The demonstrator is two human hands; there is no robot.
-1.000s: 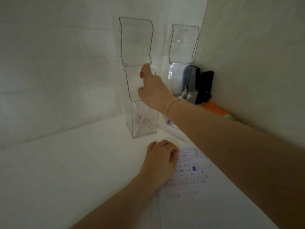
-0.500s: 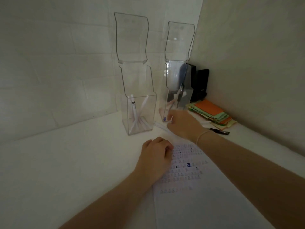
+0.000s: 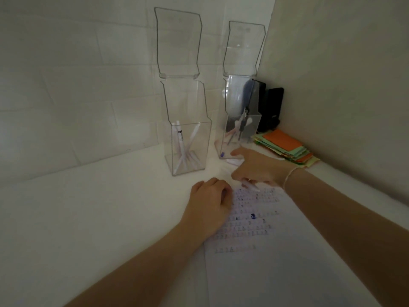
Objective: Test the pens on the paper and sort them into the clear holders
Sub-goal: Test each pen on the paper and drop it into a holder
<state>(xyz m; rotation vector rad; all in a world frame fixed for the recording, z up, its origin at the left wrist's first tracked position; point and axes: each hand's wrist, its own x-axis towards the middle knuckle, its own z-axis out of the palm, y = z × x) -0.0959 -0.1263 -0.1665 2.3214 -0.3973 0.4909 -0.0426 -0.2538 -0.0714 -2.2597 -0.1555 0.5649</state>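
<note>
A white pen [image 3: 250,186] pokes out beneath the right hand [image 3: 256,168], whose fingers curl around it; most of its barrel is hidden. Beside it, the left hand [image 3: 209,204] rests loosely curled on the paper [image 3: 276,251]. Beyond the fingertips stand two clear holders [image 3: 188,149] [image 3: 240,134], their pens blurred.

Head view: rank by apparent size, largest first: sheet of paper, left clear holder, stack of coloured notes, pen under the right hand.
1. sheet of paper, though nearest the camera
2. left clear holder
3. stack of coloured notes
4. pen, mostly hidden by the right hand
</note>
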